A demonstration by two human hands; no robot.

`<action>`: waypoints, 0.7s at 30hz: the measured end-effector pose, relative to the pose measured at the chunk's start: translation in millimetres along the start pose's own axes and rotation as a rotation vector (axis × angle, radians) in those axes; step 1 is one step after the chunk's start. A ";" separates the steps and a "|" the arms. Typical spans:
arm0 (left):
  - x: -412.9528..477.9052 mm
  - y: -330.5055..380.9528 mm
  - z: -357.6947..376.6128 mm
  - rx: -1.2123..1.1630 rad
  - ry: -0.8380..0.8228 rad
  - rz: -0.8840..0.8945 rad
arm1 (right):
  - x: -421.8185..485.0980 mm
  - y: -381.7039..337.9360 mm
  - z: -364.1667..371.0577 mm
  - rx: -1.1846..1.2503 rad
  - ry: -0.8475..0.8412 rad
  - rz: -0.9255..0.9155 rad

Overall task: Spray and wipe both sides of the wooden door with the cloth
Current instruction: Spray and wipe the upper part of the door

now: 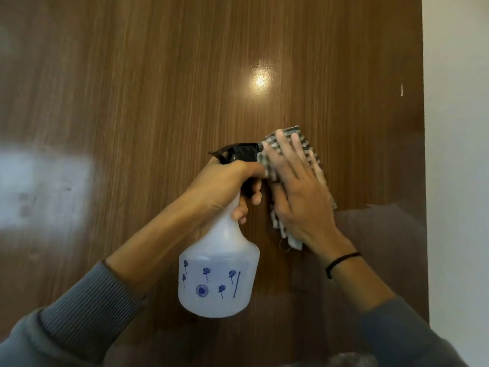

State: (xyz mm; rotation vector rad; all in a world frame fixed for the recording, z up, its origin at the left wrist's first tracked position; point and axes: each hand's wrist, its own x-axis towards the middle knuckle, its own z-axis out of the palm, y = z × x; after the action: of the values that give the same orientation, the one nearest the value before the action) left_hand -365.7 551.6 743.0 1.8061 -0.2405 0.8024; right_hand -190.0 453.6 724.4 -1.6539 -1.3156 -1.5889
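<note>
L hand (225, 181) curled round neck of translucent white plastic spray bottle w/ blue flower prints & black trigger head (219, 274), body hanging below the hand. Looks part full, so prob moderate weight; smooth plastic, so neck under trigger is the sure hold. Just right of it, R hand (299, 192), thin black band (341, 260) at wrist, fingers spread flat, pressing folded black-and-white checked cloth (277, 221) onto door. Cloth soft, limp; needs whole palm or it'll bunch/slip on gloss. Behind both hands: glossy brown wood-grain door (158, 102), stiff, slick, may swing under push. White wall (455, 154) right of R hand
</note>
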 end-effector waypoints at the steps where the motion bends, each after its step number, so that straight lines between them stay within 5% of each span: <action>1: 3.8 1.0 -0.2 0.000 0.004 0.002 | 4.5 13.8 -5.1 0.002 0.018 0.043; 9: 13.7 -1.3 -2.4 -0.056 0.046 -0.033 | 37.3 45.8 -18.1 0.081 0.137 0.332; 16: 17.0 -1.9 14.2 -0.067 0.128 0.009 | 72.3 12.0 -13.5 -0.063 -0.037 -0.209; 21: 20.2 -3.3 12.2 -0.101 0.157 -0.013 | 111.7 50.8 -30.6 0.024 0.036 -0.051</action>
State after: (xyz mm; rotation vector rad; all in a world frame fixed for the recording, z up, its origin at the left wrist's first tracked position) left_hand -343.9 546.3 750.9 1.6395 -0.1643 0.9024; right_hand -176.1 439.6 849.2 -1.5821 -1.3635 -1.6186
